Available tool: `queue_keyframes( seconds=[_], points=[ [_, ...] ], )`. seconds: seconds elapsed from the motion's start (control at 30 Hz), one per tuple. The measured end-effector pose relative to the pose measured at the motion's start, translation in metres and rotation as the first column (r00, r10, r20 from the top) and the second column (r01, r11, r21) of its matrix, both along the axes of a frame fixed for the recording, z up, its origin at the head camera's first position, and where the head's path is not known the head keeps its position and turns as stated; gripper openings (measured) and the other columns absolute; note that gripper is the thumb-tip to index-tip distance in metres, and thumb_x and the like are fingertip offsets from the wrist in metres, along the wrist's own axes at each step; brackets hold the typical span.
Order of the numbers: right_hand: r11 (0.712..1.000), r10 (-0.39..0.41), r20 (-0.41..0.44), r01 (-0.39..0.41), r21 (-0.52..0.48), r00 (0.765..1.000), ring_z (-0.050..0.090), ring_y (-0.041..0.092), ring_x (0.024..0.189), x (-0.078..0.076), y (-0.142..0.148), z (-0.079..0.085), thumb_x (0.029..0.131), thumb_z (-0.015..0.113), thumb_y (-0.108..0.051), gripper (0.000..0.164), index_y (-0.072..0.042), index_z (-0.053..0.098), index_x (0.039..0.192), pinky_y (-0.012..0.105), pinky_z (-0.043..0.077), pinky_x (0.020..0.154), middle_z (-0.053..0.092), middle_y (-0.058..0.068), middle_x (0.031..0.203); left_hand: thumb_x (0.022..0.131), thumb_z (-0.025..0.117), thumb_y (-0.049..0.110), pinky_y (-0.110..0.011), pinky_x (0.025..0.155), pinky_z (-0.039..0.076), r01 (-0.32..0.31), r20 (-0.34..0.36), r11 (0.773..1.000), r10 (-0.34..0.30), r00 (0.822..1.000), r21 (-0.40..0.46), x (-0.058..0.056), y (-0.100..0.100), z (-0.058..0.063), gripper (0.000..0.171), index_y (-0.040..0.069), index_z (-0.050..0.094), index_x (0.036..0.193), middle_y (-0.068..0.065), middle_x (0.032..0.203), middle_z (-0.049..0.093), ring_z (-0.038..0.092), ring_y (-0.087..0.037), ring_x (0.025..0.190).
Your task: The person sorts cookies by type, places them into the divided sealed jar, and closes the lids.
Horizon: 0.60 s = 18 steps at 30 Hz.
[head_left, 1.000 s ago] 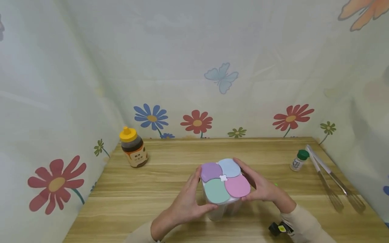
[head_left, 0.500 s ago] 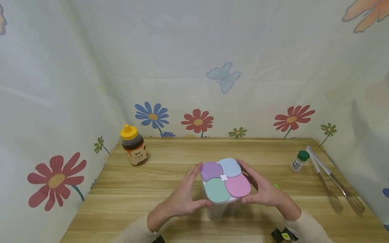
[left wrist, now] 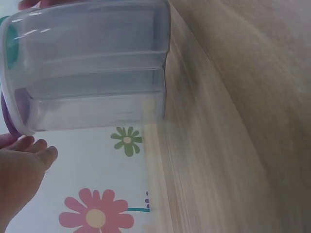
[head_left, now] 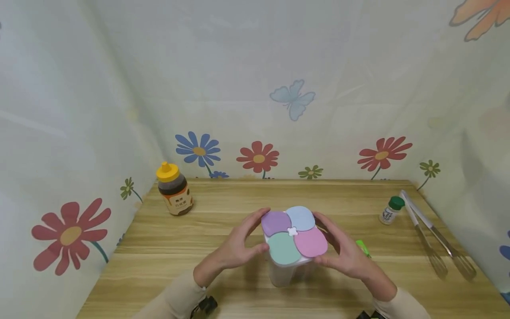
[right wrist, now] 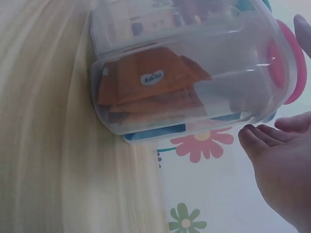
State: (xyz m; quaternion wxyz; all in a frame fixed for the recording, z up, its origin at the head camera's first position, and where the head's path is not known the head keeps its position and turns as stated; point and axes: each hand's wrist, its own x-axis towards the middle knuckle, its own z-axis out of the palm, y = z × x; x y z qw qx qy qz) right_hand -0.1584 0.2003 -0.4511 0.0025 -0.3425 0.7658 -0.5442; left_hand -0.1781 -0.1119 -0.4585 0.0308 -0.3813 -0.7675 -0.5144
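Note:
A clear plastic storage container [head_left: 282, 275] with compartments stands upright on the table. Its lid [head_left: 292, 231] has purple, blue, green and pink petal-shaped flaps, all lying down. My left hand [head_left: 234, 249] holds the lid's left side, index finger at the purple flap and thumb beside the green one. On the other side my right hand [head_left: 345, 252] spans the rim, index finger by the blue flap and thumb by the pink one. In the right wrist view, orange packets [right wrist: 146, 80] lie inside the compartment under the pink flap. The left wrist view shows see-through compartment walls [left wrist: 97, 53].
A honey bottle [head_left: 175, 189] with a yellow cap stands at the back left. At the right are a small green-capped shaker jar [head_left: 392, 210] and long-handled tongs [head_left: 430, 235]. Something bright green [head_left: 363, 248] lies partly hidden behind my right forearm. A flower-print cloth [head_left: 255, 88] hangs behind.
My left thumb has slid back from the front edge of the lid to its left side. My right hand has shifted slightly, uncovering more of the green item. The container stays in place.

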Motion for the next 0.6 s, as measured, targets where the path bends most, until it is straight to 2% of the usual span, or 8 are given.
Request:
queue_keyframes(
  seconds=[0.3, 0.6],
  points=[
    [0.999, -0.03, -0.002, 0.03, -0.029, 1.0, 0.032, 0.007, 0.142, 0.008, -0.003, -0.006, 0.079, 0.075, 0.001, 0.094, -0.015, 0.02, 0.155, 0.018, 0.032, 0.108, 0.026, 0.018, 0.158, 0.096, 0.06, 0.019, -0.039, 0.112, 0.033, 0.04, 0.041, 0.999, -0.041, 0.998, 0.03, -0.009, 0.002, 0.002, 0.063, 0.008, 0.031, 0.15, -0.005, 0.153, 0.038, 0.038, -0.024, 0.141],
    [0.998, -0.039, 0.014, 0.039, -0.047, 0.999, 0.031, 0.005, 0.143, 0.013, -0.007, -0.006, 0.083, 0.07, 0.002, 0.086, -0.007, 0.021, 0.154, 0.017, 0.032, 0.108, 0.025, 0.017, 0.158, 0.098, 0.056, 0.023, -0.038, 0.11, 0.037, 0.061, 0.087, 0.998, -0.063, 0.994, 0.023, -0.015, 0.005, 0.002, 0.059, 0.01, 0.033, 0.15, -0.003, 0.151, 0.042, 0.042, -0.021, 0.138]
  ],
)
